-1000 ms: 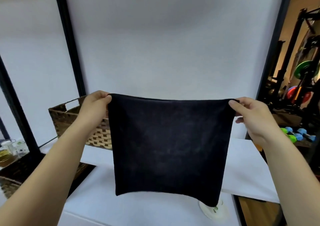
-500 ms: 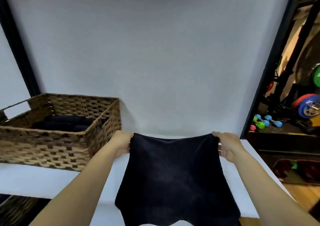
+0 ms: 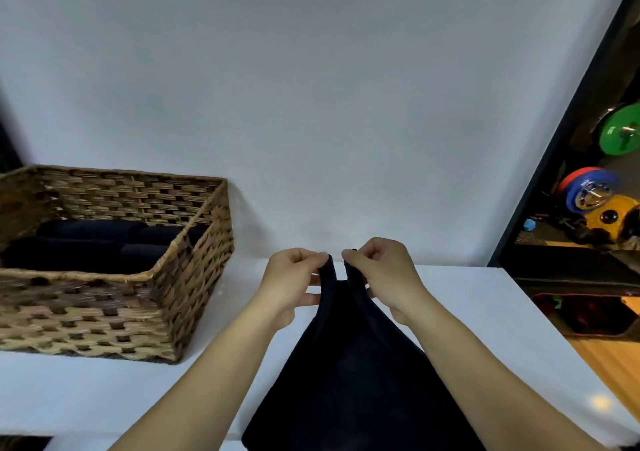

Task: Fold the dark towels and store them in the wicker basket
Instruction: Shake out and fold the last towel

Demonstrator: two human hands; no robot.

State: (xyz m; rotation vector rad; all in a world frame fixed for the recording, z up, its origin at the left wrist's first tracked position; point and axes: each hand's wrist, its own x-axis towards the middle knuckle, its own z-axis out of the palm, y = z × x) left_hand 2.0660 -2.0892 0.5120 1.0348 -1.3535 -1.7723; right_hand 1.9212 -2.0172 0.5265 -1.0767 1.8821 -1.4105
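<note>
A dark towel (image 3: pixel 353 374) hangs down over the white table (image 3: pixel 104 388) in front of me. My left hand (image 3: pixel 291 277) pinches one top corner and my right hand (image 3: pixel 381 270) pinches the other. The two corners are close together, almost touching, so the towel folds in half lengthwise. To the left stands the wicker basket (image 3: pixel 194 298), with folded dark towels (image 3: pixel 104 246) lying inside it.
A white wall rises right behind the table. The table's right edge drops to a wooden floor (image 3: pixel 609 364). Beyond a black post on the right are coloured weight plates (image 3: pixel 620 132) and gym gear.
My hands have come down and together, bringing the towel's two top corners side by side. The view has tilted down and left, so the basket shows fully.
</note>
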